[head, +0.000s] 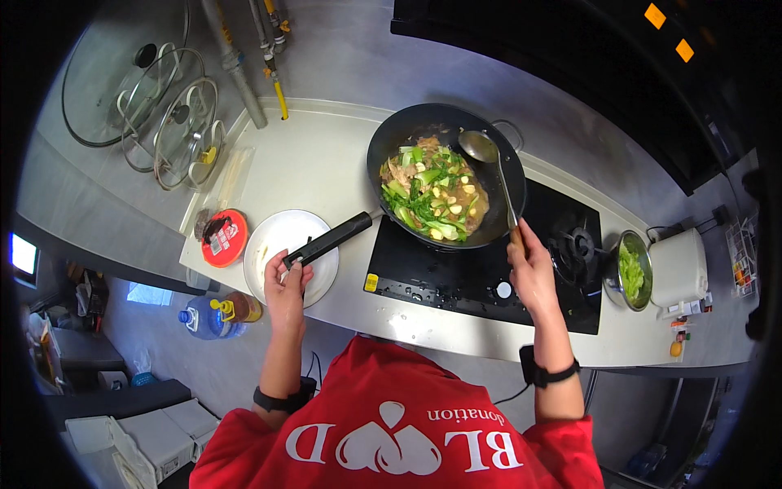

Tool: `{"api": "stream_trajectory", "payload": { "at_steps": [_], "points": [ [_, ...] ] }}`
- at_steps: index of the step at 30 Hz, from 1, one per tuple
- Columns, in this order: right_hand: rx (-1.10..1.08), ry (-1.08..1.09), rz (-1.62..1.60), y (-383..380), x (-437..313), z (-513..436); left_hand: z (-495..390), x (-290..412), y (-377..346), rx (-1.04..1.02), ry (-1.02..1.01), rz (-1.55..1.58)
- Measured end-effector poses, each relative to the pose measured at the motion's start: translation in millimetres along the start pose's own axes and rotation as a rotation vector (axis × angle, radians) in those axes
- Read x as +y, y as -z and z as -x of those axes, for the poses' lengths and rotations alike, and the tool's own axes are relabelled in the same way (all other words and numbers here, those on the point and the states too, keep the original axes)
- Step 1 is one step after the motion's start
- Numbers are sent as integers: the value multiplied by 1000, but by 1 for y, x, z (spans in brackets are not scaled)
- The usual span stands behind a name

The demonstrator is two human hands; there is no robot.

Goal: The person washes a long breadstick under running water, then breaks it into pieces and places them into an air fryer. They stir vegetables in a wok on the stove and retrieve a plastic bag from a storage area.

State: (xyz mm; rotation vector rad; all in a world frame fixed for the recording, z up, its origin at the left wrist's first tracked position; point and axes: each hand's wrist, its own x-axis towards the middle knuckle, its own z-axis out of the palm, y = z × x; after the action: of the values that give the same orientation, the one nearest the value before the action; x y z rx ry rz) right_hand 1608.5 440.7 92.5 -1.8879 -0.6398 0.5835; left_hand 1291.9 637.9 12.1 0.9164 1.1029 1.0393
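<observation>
A black wok [391, 131] sits over the left part of the gas hob [452, 281]. Inside it lies a mix of green leafy vegetables [421, 189], pale garlic-like pieces and what looks like meat, with brown sauce at the right side. My left hand [288, 287] grips the end of the wok's black handle [333, 238], above a white plate [259, 235]. My right hand [531, 269] is closed around the wooden grip of a metal ladle [506, 183]. The ladle's bowl rests against the wok's far right inner wall, beside the food.
A red-lidded tub [225, 238] stands left of the plate. Glass lids [183, 134] hang on the left wall. Right of the free burner [577, 247] are a metal bowl of lettuce-like leaves [631, 275] and a white appliance [678, 269]. A dark range hood [550, 61] overhangs the hob.
</observation>
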Motion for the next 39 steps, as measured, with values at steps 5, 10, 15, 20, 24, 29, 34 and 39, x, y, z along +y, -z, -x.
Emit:
{"api": "stream_trajectory", "payload": {
  "at_steps": [5, 10, 15, 20, 24, 29, 34, 39],
  "points": [
    [-59, -224, -248, -7, 15, -49, 0, 1, 2, -12, 7, 3],
    [-323, -287, -329, -3, 4, -44, 1, 4, 1, -8, 6, -7],
    [-276, 263, 376, 33, -18, 3, 3, 5, 4, -20, 11, -12],
    [-259, 330, 691, 87, -73, 61, 3, 3, 4, -21, 1, -15],
    [-278, 239, 733, 101, -89, 88, 3, 4, 3, -7, 14, -25],
    [-190, 278, 792, 70, -52, 75, 3, 4, 2, -9, -2, -37],
    [-52, 286, 589, 49, -22, 49, 2, 4, 4, -2, 20, -23],
    [141, 246, 431, 31, 2, 10, 4, 1, 7, -23, 4, -22]
  ]
}}
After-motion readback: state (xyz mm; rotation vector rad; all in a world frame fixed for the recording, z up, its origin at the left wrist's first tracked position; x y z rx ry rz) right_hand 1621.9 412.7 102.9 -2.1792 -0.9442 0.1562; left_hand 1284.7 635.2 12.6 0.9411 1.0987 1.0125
